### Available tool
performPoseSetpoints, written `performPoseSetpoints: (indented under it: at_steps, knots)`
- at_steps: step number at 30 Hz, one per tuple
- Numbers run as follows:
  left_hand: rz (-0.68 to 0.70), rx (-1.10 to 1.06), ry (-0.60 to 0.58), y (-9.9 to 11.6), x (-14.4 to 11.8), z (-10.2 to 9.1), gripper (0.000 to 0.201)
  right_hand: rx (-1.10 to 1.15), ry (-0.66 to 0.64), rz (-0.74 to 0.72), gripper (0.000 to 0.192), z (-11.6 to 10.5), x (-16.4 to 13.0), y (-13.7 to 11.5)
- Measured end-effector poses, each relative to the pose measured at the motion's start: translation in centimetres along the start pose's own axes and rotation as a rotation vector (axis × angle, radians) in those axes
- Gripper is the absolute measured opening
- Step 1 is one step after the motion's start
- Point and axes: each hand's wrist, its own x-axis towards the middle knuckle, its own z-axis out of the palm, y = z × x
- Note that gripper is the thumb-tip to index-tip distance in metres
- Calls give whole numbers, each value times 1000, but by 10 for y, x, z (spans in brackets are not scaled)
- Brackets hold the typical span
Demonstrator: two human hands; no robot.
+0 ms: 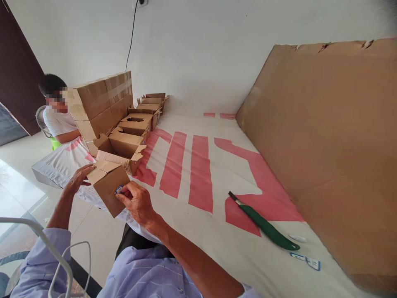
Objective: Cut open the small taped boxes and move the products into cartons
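Cardboard box (108,188), small, tilted, between the person's two hands at the near edge of the cloth-covered table (198,231); this box is the reference for all places below. Left hand (77,179) touches its left side, fingers at the top edge; cannot tell whether that hand clamps it or only rests there. Right hand (138,203) is at the side facing right, thumb and fingertips pinched together on a small blue label (118,189) against the cardboard; cannot tell if the label is stuck down. Well to the right of the box: blue-white stickers (313,263) lying flat, a small white piece (297,238) near them, and a green-handled tool (266,225) lying aslant, dark tip toward the box side. Cloth is white with red block markings. Just beyond the box, a row of open cartons (122,145) runs away from it, flaps up. Left of that row, a taped carton stack (102,101). Far right of the box, a large cardboard panel (335,153), top edge torn. Beyond the box to the left, another person (60,124), white top, sits behind the stack. Farthest, pale wall (201,49) with black cord (132,37).
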Motion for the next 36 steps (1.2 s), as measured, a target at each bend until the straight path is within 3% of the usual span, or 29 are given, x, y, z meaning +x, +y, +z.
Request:
performPoseSetpoints:
  at_steps: [8,19,25,31,36]
  knots:
    - [12,2,-6,-2,-1,-1,84,1,-15,-26,13,-4,4,2]
    - [32,-16,-2,-4,-1,-2,82,-6,-107,52,14,-14,12,-3]
    - [10,9,32,9,-8,4,82,-16,-143,53,15,-20,15,-5]
    - [13,126,144,23,-31,33,81,33,-74,182,18,-39,-8,16]
    - [165,86,157,19,-61,74,85,147,-5,302,51,-83,-45,29]
